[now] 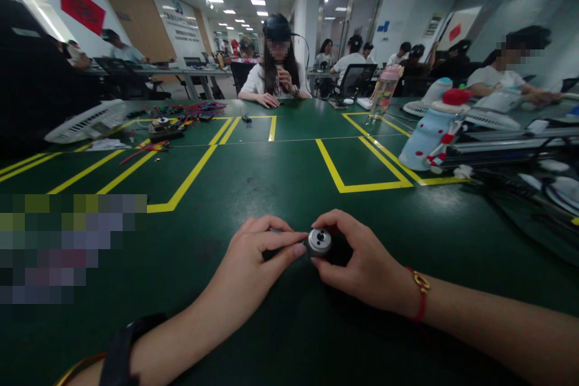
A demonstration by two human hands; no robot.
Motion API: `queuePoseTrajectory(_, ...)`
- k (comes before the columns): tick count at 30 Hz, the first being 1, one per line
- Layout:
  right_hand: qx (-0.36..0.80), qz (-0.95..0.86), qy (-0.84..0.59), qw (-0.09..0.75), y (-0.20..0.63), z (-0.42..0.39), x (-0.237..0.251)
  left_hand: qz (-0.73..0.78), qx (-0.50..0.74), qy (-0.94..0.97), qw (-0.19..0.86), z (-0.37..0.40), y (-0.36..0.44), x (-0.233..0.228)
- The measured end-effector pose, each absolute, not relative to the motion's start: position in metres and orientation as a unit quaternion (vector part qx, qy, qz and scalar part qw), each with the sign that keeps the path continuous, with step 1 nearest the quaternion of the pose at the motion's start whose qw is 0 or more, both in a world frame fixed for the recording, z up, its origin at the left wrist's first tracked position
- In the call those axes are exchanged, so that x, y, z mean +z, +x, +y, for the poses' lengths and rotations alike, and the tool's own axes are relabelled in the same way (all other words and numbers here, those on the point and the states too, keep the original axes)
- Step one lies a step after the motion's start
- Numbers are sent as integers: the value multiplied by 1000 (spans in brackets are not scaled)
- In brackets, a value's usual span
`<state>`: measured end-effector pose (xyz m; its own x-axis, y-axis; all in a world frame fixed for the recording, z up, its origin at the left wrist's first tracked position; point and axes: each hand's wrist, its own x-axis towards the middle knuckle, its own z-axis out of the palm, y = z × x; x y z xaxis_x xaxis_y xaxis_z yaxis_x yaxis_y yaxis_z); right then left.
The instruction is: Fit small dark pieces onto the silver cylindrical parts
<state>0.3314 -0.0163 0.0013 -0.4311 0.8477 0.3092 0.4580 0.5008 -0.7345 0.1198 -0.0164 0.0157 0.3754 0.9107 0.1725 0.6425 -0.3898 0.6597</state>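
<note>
A small round silver metal part [319, 242], like a little motor, stands on the green table with its flat end up. Dark holes show in that end. My right hand [357, 256] is closed around it, thumb at the near side and forefinger at the far side. From the left, my left hand [262, 253] reaches in, thumb and fingers pinched together, with the fingertips at the part's left edge. Whether something tiny sits in that pinch I cannot make out.
Yellow tape [375, 187] marks boxes on the table [253, 187]. Tangled wires [194, 111] and a white fan [88, 123] lie at the far left. A blue bottle [423, 139], a pink-lidded bottle [385, 90] and metal rails [506, 142] stand right. A person [275, 72] sits opposite.
</note>
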Motion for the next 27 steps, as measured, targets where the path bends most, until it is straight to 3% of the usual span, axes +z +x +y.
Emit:
queuePoseTrajectory(8, 327, -775, -404, 360, 331, -17, -5, 466, 349, 752, 310, -16, 136, 30)
queuePoseTrajectory(15, 309, -784, -414, 346, 333, -18, -1, 449, 340, 713, 417, -13, 142, 28)
queuePoseTrajectory(27, 323, -781, -397, 358, 332, -18, -3, 440, 328, 746, 376, -17, 134, 31)
